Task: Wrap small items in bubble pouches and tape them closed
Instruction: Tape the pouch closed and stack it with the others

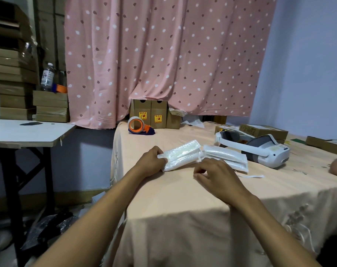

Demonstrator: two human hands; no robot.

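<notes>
Far left of the pouch (180, 156), a white side table (27, 132) bears stacked brown boxes (13, 83) and a clear bottle (47, 76). Behind the pouch and a little to its left, an orange tape dispenser (137, 126) lies on the peach-clothed table (183, 209), with upright cartons (153, 114) just past it under the pink dotted curtain (163, 54).

The left hand (151, 160) grasps the pouch's left end, fingers curled over the edge. The pouch lies flat on the cloth, slanting up to the right.

Just in front of the pouch's right end, the right hand (216, 176) sits with its fingers curled inward. Whether it pinches anything or holds nothing cannot be told.

A second pouch (226, 157) lies right of the pouch, their ends touching. A thin white strip (251, 176) lies on the cloth farther right and nearer the person. Well to the pouch's right rests a white headset (260, 151), with flat brown boxes (264, 131) behind it.
</notes>
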